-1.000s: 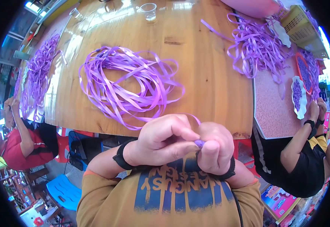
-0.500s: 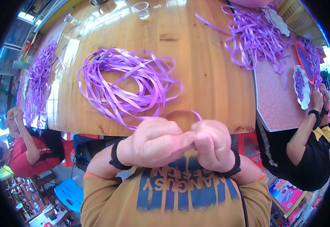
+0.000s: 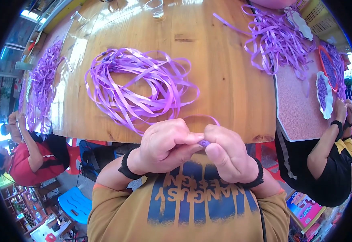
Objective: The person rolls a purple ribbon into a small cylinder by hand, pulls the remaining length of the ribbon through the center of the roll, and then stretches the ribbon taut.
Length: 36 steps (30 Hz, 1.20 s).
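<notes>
A small purple folded piece of ribbon (image 3: 204,143) shows between my two hands, in front of my chest just off the table's near edge. My left hand (image 3: 168,146) is closed, pinching it between thumb and forefinger. On the other side, the curled fingers of my right hand (image 3: 229,155) hold it, with the thumb lifted off. A thin strand of purple ribbon (image 3: 202,116) arcs behind my hands over the table edge. Farther off, a large loose coil of purple ribbon (image 3: 103,86) lies on the wooden table (image 3: 232,97). My curled fingers hide part of the folded piece.
Clear plastic cups (image 3: 155,8) stand at the far side. More ribbon heaps lie right (image 3: 279,40) and left (image 3: 43,86). A white scalloped dish (image 3: 324,94) holds small purple pieces. Co-workers sit on both sides, a red sleeve (image 3: 27,161) at left, a black-clad arm (image 3: 329,145) at right.
My hands have eased slightly apart and my right thumb has lifted, so the purple folded piece now shows between them. The coil stays on the table; the view has shifted a little.
</notes>
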### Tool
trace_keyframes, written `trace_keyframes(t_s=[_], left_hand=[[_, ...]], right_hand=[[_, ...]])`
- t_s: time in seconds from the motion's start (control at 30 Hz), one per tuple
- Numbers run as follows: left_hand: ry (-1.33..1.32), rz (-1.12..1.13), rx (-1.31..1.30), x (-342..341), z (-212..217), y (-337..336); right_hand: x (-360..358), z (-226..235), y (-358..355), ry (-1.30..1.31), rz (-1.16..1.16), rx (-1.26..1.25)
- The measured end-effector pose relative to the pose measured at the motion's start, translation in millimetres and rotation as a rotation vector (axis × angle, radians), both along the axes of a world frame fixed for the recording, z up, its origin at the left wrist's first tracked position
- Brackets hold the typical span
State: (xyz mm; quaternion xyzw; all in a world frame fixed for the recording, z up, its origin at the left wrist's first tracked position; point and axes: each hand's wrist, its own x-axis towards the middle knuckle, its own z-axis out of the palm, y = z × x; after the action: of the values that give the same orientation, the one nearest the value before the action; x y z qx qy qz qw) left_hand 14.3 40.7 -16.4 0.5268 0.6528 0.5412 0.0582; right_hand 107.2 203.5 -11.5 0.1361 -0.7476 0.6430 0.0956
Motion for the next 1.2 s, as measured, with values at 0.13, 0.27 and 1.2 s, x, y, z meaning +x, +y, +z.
trace_keyframes(t_s=[0.13, 0.27, 1.2], left_hand=[[-0.031, -0.062, 0.011, -1.7, -0.9, -1.0], [-0.601, 0.146, 0.194, 0.7, -6.7, -15.2], [-0.951, 0.373, 0.692, -37.5, -2.6, -87.4]], right_hand=[[2.8, -2.2, 1.8, -0.014, 0.036, 0.065], [13.5, -4.0, 6.5, -0.212, -0.337, -0.379], [38.2, -6.4, 84.6, 0.085, -0.700, -0.599]])
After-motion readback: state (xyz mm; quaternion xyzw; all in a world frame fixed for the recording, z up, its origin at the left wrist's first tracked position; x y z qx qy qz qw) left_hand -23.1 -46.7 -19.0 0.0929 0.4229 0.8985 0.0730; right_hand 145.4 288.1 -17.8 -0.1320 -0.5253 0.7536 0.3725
